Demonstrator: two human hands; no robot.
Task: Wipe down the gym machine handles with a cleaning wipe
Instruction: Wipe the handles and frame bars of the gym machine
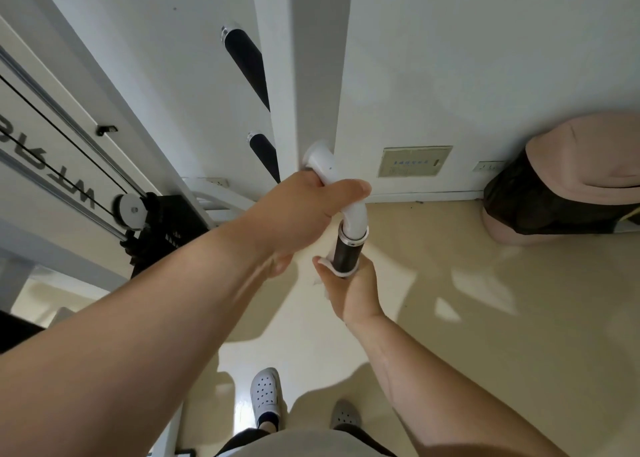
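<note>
L hand (304,211) grips white bar (356,217); R hand (349,290) clasps wipe (341,274) round black grip (346,252); beige floor (485,318).

Gym corner, counted: 3 blk-grip handles (246,65) (265,152) (344,252) on 1 white post (311,76), 2 hands (304,211) (353,290), 1 wipe (337,274), 1 pulley (130,211), 2 clogs (265,392) (344,415) (1 white, 1 grey) on the floor (485,318), 1 bin (571,179) w/ liner.

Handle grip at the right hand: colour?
Black cylindrical handle grip, silver collar and white curved tube above; head view.
</note>
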